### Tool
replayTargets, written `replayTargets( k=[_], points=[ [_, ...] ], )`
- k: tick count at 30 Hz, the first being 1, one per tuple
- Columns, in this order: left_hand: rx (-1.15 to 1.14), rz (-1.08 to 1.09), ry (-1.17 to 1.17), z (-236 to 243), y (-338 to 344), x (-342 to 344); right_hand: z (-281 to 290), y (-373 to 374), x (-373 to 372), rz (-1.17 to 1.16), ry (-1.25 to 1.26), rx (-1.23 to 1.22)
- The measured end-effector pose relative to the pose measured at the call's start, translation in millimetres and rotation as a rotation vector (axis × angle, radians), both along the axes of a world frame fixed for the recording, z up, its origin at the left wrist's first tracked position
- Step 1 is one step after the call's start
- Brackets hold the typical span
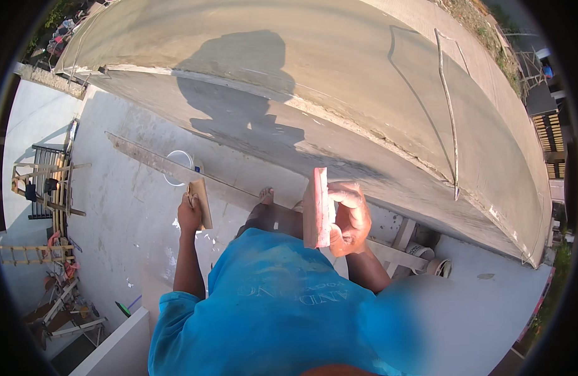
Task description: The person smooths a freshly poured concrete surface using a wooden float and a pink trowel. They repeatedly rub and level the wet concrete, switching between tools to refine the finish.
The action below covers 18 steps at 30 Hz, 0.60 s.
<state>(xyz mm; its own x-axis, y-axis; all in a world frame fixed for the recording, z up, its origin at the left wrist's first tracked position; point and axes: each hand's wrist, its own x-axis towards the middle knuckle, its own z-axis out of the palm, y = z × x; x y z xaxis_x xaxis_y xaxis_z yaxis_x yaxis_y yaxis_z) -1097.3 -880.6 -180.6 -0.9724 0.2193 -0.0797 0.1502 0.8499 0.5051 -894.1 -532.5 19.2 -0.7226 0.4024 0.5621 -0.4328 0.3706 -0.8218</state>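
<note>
My left hand (189, 215) is closed round the handle of a flat tan plastering trowel (202, 202), its blade on edge, just in front of a white bucket (178, 168). In my right hand (353, 216), raised before my chest, is a reddish-pink plastering float (316, 210) seen nearly edge-on. My fingers and thumb curl round at its back, where a pale part shows; the grip itself is mostly hidden. Beyond both hands runs a low wall (339, 141) with smooth grey-tan plaster, touched by neither tool. My shadow falls across it.
A long plank (152, 160) passes beside the bucket and my bare foot (266, 195). A bent metal rod (447, 100) stands on the wall at right. Containers (420, 250) sit by boards at right. Far left are a bamboo ladder (35, 253) and stacked poles (62, 194).
</note>
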Motion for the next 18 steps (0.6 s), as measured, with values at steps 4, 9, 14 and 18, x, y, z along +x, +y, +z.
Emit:
replayTargets(
  k=[4,9,14,18],
  points=[
    [-0.084,0.115,-0.238,-59,-66,18,5,24,32,-0.463,0.242,0.339],
    [-0.012,0.176,-0.32,-132,-158,52,4,32,58,-1.004,0.183,0.246],
    [-0.052,0.221,-0.477,-138,-150,35,8,47,35,-1.105,0.023,0.502],
    [0.18,0.122,-0.364,-126,-121,-9,2,32,0,-1.036,0.195,0.284]
  ],
)
